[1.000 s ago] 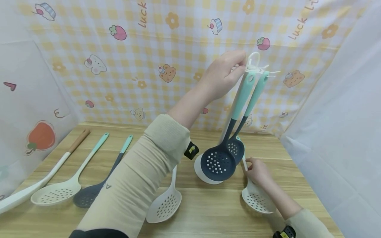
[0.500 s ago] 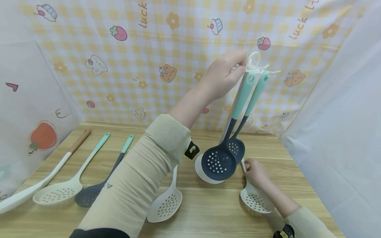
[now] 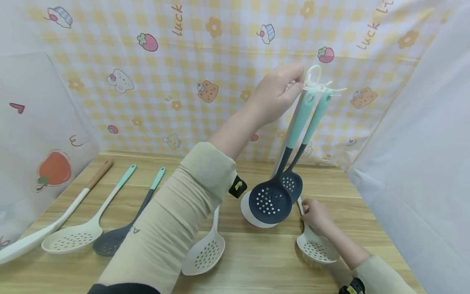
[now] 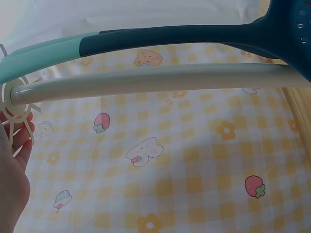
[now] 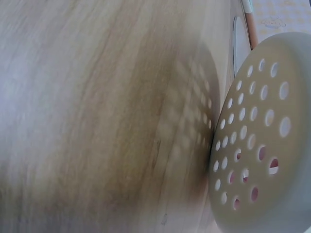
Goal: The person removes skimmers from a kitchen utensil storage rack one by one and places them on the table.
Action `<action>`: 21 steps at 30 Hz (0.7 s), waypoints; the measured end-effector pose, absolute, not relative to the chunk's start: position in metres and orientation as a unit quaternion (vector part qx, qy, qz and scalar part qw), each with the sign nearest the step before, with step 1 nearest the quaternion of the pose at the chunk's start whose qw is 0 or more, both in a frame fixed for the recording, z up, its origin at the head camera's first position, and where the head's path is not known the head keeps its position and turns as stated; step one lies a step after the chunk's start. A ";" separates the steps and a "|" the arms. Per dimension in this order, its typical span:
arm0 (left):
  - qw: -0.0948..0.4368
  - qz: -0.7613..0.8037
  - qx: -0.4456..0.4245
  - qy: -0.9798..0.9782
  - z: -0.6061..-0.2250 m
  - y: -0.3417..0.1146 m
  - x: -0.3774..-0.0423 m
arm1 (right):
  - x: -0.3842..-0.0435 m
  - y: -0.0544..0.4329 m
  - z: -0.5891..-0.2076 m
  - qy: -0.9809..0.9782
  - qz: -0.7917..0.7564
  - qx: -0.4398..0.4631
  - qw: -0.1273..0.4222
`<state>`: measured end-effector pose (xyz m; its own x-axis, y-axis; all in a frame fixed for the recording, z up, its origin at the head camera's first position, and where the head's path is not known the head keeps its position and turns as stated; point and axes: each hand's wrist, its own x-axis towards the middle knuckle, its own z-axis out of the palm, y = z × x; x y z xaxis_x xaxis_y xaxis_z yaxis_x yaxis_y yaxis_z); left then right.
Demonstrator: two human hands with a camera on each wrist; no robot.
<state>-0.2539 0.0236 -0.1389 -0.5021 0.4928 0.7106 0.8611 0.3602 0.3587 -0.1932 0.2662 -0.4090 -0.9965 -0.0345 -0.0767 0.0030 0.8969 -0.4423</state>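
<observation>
My left hand [image 3: 275, 94] holds the hooked top of a white utensil stand [image 3: 313, 81] with its fingers curled at the rim; the left wrist view shows fingertips behind the hook ring [image 4: 17, 109]. From the hooks hang a dark skimmer [image 3: 269, 202] with a mint handle and a smaller dark slotted utensil [image 3: 291, 183], partly hidden behind it. My right hand [image 3: 318, 216] pinches the handle of a cream skimmer [image 3: 316, 250], right of the stand's round base [image 3: 253, 216]. Its perforated bowl [image 5: 262, 131] tilts close over the wood; whether it touches I cannot tell.
Left on the wooden table [image 3: 264, 261] lie a white utensil with a brown handle [image 3: 69, 208], a cream skimmer with mint handle [image 3: 73, 237] and a dark slotted utensil [image 3: 110, 241], partly behind my sleeve. A cream slotted turner [image 3: 203, 255] lies front centre. A checked cloth [image 3: 235, 49] hangs behind.
Since a second ago my right hand has shifted slightly left with the cream skimmer, whose mint end is now hidden behind the hanging utensils. My left hand has stayed at the stand's top.
</observation>
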 end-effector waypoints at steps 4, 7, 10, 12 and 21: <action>0.251 -0.366 -0.430 -0.786 -0.139 0.024 -0.253 | -0.193 0.267 -0.408 0.973 -0.224 -0.006 0.049; 0.251 -0.367 -0.429 -0.786 -0.138 0.024 -0.253 | -0.194 0.267 -0.407 0.973 -0.225 -0.011 0.053; 0.250 -0.367 -0.428 -0.787 -0.138 0.023 -0.253 | -0.195 0.267 -0.407 0.971 -0.231 -0.013 0.058; 0.250 -0.365 -0.428 -0.788 -0.138 0.023 -0.253 | -0.195 0.267 -0.407 0.968 -0.240 -0.009 0.065; 0.254 -0.364 -0.430 -0.786 -0.139 0.024 -0.253 | -0.196 0.270 -0.404 0.971 -0.228 -0.020 0.062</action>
<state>-0.2533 0.0241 -0.1387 -0.5010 0.4905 0.7130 0.8610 0.3656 0.3535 -0.1961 0.2700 -0.4042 -0.9914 -0.0674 -0.1119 -0.0106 0.8954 -0.4452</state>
